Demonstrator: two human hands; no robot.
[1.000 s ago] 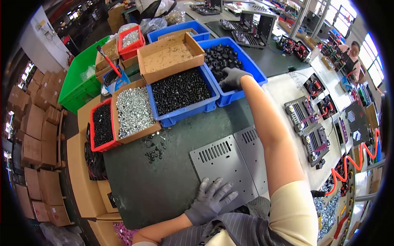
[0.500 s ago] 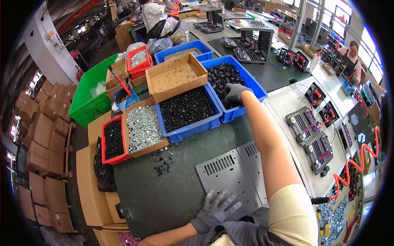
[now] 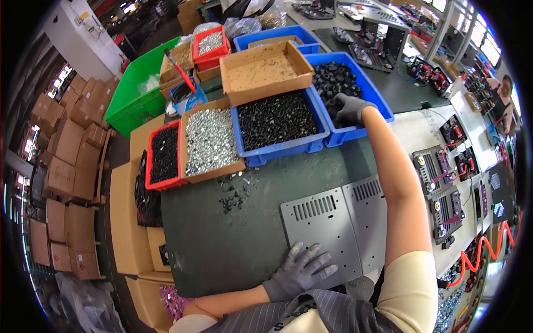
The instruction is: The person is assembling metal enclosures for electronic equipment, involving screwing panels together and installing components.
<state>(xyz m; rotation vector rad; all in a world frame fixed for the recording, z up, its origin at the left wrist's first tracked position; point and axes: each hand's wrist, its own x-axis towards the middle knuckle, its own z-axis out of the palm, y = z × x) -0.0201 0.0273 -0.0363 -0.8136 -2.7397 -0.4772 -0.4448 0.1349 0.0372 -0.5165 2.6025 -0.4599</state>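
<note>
My left hand (image 3: 300, 272), in a grey glove, lies with its fingers spread on the lower part of a dark grey metal panel (image 3: 327, 236) with a row of slots and small holes. A second slotted panel (image 3: 363, 213) sits against its right side, partly behind my right forearm. My right hand (image 3: 352, 110), also gloved, is inside a blue bin (image 3: 380, 108) of black, round, cap-like parts (image 3: 337, 79). Its fingers are curled among these parts, and what they grip is hidden.
Left of that bin stand a blue bin of black screws (image 3: 277, 122), a cardboard tray (image 3: 266, 75), a box of silver screws (image 3: 208, 139) and a red bin (image 3: 165, 155). Loose black bits (image 3: 233, 197) lie on the dark table. Assembled units (image 3: 436, 188) stand at right.
The view has shifted, so the bins and panels appear farther right. My right hand has drawn up a little among the black parts, its fingers curled. My left hand stays flat on the panel.
</note>
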